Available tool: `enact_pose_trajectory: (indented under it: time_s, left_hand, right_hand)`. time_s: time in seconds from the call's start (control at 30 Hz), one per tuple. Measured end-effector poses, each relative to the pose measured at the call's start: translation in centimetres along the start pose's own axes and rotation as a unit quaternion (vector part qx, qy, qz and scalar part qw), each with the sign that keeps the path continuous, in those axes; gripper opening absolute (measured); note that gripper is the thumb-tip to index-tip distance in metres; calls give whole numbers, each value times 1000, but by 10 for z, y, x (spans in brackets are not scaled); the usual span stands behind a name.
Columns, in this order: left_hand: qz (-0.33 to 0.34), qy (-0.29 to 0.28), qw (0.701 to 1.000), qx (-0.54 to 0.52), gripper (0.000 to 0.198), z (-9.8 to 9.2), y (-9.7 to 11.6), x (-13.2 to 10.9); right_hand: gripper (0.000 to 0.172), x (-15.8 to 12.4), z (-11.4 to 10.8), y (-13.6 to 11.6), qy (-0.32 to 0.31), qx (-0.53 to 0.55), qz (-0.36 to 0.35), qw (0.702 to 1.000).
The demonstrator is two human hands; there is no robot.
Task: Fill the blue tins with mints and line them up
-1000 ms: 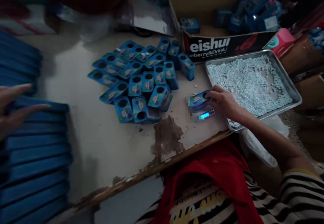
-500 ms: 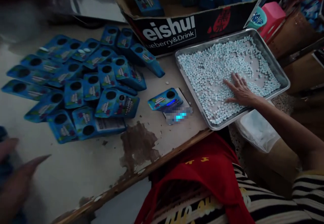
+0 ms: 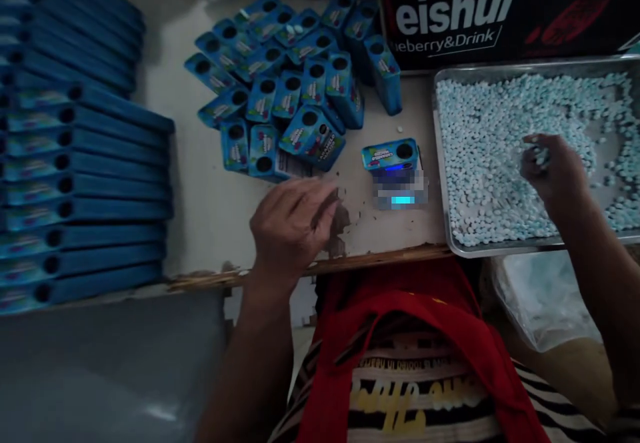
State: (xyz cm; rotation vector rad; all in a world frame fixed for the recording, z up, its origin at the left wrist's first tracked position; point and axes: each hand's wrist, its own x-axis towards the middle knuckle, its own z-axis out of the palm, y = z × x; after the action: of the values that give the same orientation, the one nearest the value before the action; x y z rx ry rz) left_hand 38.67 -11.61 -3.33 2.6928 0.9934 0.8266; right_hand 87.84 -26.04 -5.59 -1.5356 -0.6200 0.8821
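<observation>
My right hand (image 3: 557,169) is closed around a handful of small white and pale blue candies (image 3: 541,156), above the metal tray (image 3: 440,163) of loose candies (image 3: 480,183). My left hand (image 3: 295,223) hovers over the table's front edge, fingers stretched to the right and thumb slightly apart, with nothing visible in it. Between the hands, a blue candy box (image 3: 383,154) with a dark round hole lies on a small scale (image 3: 400,197) with a lit display. Just beyond my left hand stands a cluster of similar blue boxes (image 3: 287,96).
Blue boxes (image 3: 115,243) are stacked in rows at the left. A black printed carton (image 3: 450,23) stands behind the tray. Below the tray is a clear plastic bag (image 3: 545,296). The wooden table edge (image 3: 395,256) is chipped.
My right hand has gone from lying flat on the candies to closing around some. My left hand has moved right, toward the scale. The view has swung left, showing the stacked boxes.
</observation>
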Motion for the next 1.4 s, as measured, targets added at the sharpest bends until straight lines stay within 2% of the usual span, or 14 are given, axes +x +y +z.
enact_pose_trajectory:
  time_s: [0.07,0.13,0.27,0.33,0.47,0.53,0.63,0.73,0.83,0.93,1.03,1.17,1.3,1.4]
  left_hand:
    - [-8,46,999,-18,35,3,-2,-2]
    - [-30,75,995,-63,44,9,-3,-2]
    - [-98,58,977,-180,58,22,-3,6]
    - [-117,52,965,-231,69,28,-2,10]
    - [-139,34,936,-321,83,49,4,19]
    - [-143,19,921,-361,86,66,11,26]
    - [-155,7,913,-378,65,84,25,45]
    - [-108,10,928,-355,48,82,43,73]
    - [-30,-4,943,-332,49,68,66,100]
    - [7,-19,945,-327,44,64,88,115]
    - [11,-23,946,-324,43,73,105,119]
    - [5,-26,947,-320,46,88,122,116]
    - [2,-23,950,-310,46,98,134,117]
    - [1,-32,951,-306,45,101,139,118]
  right_hand:
    - [16,-1,-6,-11,-16,80,56,995]
    - [17,-8,-2,-20,-25,166,112,979]
    - [17,-30,33,-24,-51,211,194,957]
    - [12,-39,54,-23,-50,214,211,952]
    - [22,-42,80,-23,-8,208,170,963]
    - [23,-40,87,-23,-13,213,155,965]
    - [21,-37,97,-25,-41,221,132,965]
    - [23,-36,108,-36,-40,206,71,975]
    - [33,-37,118,-57,-16,174,-3,985]
    - [45,-40,125,-79,11,176,-53,983]
    - [49,-44,131,-90,37,226,-110,967]
    - [46,-46,133,-84,76,213,-186,956]
    - [53,-50,129,-75,113,173,-192,959]
    - [55,-52,125,-74,136,185,-188,955]
